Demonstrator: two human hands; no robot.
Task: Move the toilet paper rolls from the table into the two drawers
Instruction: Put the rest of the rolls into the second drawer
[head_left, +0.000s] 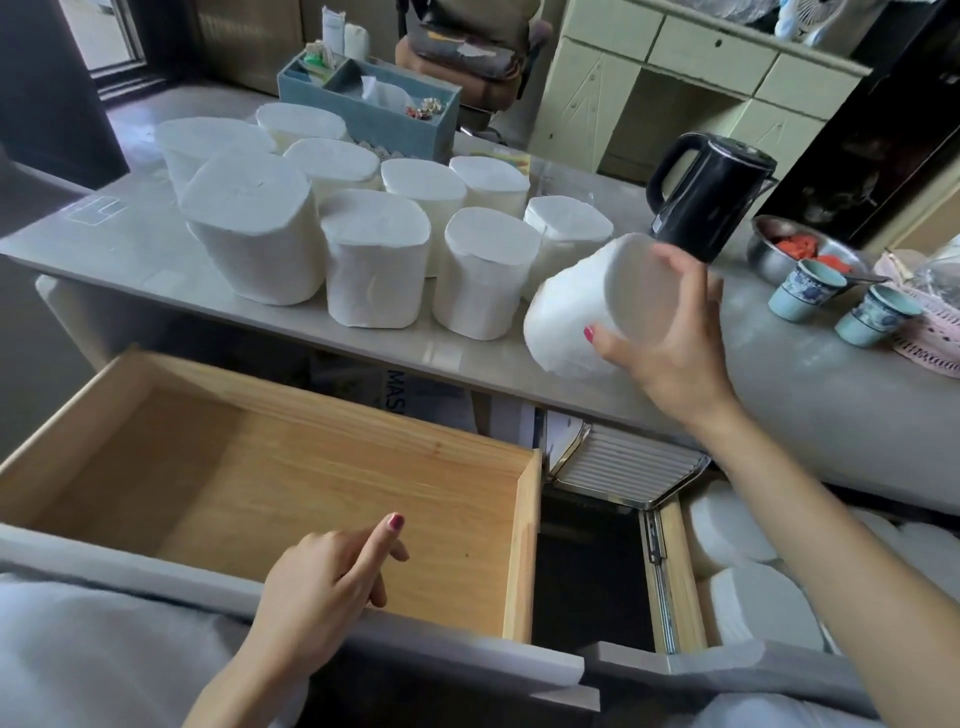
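- Because the left drawer (291, 467) stands pulled out and bare, the right hand (670, 338) grips a tilted toilet paper roll (571, 312) at the tabletop (130, 249) edge, probably bound there.
- The left hand (327, 577) hangs loose over the drawer front, holding nothing.
- The remaining rolls (374, 260) stand clustered behind; the right drawer (737, 571) looks partly filled.
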